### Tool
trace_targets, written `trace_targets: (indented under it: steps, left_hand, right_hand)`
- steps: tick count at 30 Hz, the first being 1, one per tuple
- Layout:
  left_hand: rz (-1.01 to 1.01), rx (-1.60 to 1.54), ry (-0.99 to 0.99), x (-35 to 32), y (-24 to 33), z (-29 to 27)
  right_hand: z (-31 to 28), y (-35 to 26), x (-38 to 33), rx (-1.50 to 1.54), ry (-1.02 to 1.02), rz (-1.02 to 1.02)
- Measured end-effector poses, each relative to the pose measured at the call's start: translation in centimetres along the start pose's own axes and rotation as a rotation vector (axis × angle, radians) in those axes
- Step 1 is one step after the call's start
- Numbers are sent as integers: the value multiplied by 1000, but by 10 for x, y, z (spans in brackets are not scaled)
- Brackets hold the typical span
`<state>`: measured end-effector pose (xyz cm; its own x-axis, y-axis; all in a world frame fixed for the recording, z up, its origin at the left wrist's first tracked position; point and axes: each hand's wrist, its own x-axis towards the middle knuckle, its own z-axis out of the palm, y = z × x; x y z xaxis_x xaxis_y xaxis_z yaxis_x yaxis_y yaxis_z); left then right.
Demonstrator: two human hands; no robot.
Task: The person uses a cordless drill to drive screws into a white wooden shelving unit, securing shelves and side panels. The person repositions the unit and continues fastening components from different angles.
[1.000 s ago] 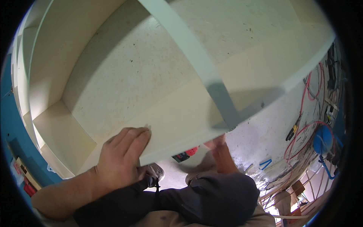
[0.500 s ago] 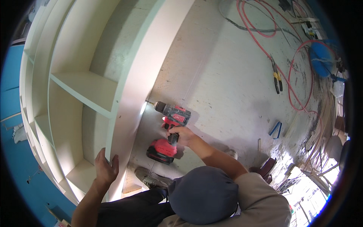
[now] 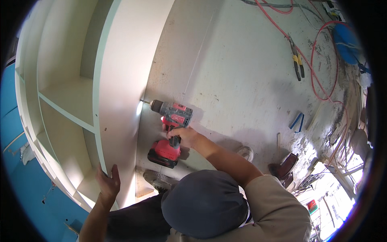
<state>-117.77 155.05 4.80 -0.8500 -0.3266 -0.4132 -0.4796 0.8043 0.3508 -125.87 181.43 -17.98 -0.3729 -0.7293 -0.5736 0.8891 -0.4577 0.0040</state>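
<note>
A red and black cordless drill (image 3: 177, 117) is in my right hand (image 3: 183, 137), its pistol grip wrapped by my fingers. Its chuck points left. The thin bit (image 3: 145, 101) reaches the lower edge of a pale side panel (image 3: 125, 60), where a small light shines; whether the tip has entered the board cannot be made out. A large pale shelf unit (image 3: 66, 111) with open compartments and light green edging fills the left side. My left hand (image 3: 108, 183) clasps the unit's green front edge, thumb on the panel's outer face and fingers inside.
On the floor (image 3: 225, 80) at right lie pliers (image 3: 297, 60) with yellow-marked handles, a looping red hose (image 3: 314, 78) and a blue clip-like piece (image 3: 297, 122). A blue round object (image 3: 344, 43) sits beyond. My shoe (image 3: 158, 180) is close to the drill's battery.
The whole view has shifted, so shelf, drill and floor items appear farther left or higher. Both hands keep their holds, and the bit stays at the panel's lower edge.
</note>
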Motion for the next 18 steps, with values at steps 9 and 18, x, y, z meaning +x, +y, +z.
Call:
trace_targets:
  steps: [9, 18]
  left_hand:
    - [150, 194, 165, 0, -6, 0]
    - [-17, 150, 125, -4, 23, -5]
  right_hand:
    - [0, -5, 0, 31, -86, -31]
    - [4, -13, -3, -46, 8, 59]
